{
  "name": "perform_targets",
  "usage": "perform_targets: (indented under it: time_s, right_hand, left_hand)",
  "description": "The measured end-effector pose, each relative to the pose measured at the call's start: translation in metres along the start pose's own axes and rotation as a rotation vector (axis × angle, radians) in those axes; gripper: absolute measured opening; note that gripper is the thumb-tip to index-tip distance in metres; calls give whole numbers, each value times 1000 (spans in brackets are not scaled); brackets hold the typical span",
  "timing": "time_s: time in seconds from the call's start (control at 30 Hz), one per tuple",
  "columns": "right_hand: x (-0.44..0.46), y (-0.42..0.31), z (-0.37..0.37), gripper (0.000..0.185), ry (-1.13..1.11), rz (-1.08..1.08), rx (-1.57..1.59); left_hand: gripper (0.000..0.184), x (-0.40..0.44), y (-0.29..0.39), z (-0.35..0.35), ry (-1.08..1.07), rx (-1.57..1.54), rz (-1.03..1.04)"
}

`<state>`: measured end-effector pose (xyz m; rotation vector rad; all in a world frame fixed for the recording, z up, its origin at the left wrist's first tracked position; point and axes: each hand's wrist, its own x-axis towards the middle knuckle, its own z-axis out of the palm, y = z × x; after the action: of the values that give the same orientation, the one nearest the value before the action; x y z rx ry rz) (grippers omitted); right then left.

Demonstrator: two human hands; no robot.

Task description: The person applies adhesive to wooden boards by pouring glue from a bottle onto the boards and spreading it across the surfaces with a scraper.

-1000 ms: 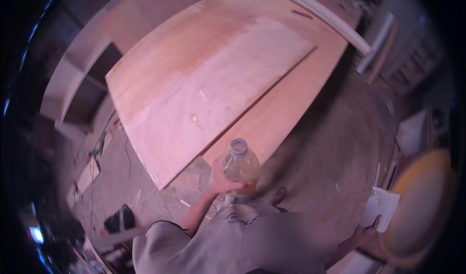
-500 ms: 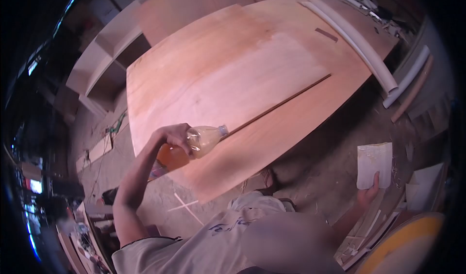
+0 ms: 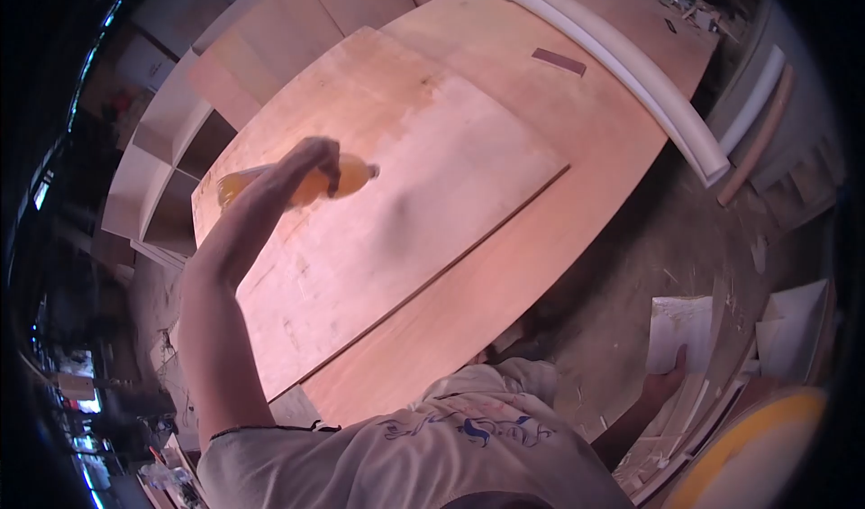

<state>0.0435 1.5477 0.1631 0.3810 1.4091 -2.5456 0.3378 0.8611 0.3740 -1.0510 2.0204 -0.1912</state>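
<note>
My left hand [image 3: 317, 159] is wrapped round a clear plastic bottle [image 3: 354, 175] of orange-yellow liquid. The bottle lies tipped on its side in the air over a large wooden panel [image 3: 432, 185], its neck to the right. Pale wet-looking coating covers much of the panel's surface, and bare tan wood shows toward the back left. Low at the right, my right hand [image 3: 665, 381] grips a flat whitish rectangular piece [image 3: 679, 329], held upright with the thumb across its face, away from the panel.
The panel rests on a larger wood sheet [image 3: 505, 275]. Long white rolls [image 3: 631, 59] and a small brown strip [image 3: 559, 61] lie on its far right part. An open wooden cabinet [image 3: 162, 162] stands at the left. A yellow-rimmed round object [image 3: 766, 446] is at the lower right.
My left hand has carried the bottle from near my body out over the panel, tipping it from upright to sideways. My right hand still holds the whitish piece, now closer in than half a second ago.
</note>
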Motion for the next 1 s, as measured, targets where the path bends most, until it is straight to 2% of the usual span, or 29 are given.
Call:
perform_targets:
  time_s: [0.13, 0.2, 0.23, 0.27, 0.33, 0.4, 0.43, 0.53, 0.57, 0.67, 0.77, 0.8, 0.83, 0.9, 0.93, 1.0]
  right_hand:
    - [47, 1, 95, 46, -53, 156, 84]
    - [90, 11, 121, 47, -160, 215, 55]
    - [109, 21, 133, 46, -251, 71, -212]
    - [125, 27, 151, 46, -346, -75, -485]
    - [146, 33, 188, 47, -420, -51, -521]
    - [144, 40, 259, 49, -331, 308, -43]
    - [151, 49, 278, 49, -404, 300, -74]
    - [159, 78, 330, 51, -597, 330, -147]
    - [154, 86, 352, 51, -647, 378, -166]
    - [123, 132, 418, 51, -838, 466, -241]
    - [52, 190, 501, 52, -1083, 480, -277]
    - [28, 217, 528, 56, -1148, 536, -298]
    - [-8, 241, 554, 52, -1294, 358, -273]
    - [-96, 263, 600, 47, -1416, 460, -199]
    - [-139, 273, 615, 39, -1483, 449, -115]
    - [-206, 292, 630, 34, -1594, 374, -237]
  left_hand:
    - [61, 37, 8, -66, 209, -212, -82]
    - [64, 57, 2, -72, 183, -256, -106]
    - [64, 57, -2, -63, 174, -288, -118]
    - [65, 56, -6, -52, 155, -327, -132]
    - [66, 45, -28, -10, 67, -387, -219]
    - [66, 14, -57, 36, -25, -447, -332]
    - [66, -3, -74, 61, -79, -460, -409]
    - [64, -67, -137, 143, -50, -517, -507]
    - [64, -98, -143, 157, 59, -622, -522]
    - [69, -180, -136, 170, 329, -869, -579]
    - [71, -210, -109, 197, 670, -957, -595]
    - [72, -219, -95, 191, 666, -950, -647]
    - [72, -223, -85, 191, 708, -971, -613]
    - [70, -224, -61, 183, 746, -1034, -569]
    - [69, -225, -48, 172, 742, -1073, -557]
    - [67, -222, -29, 150, 696, -1051, -545]
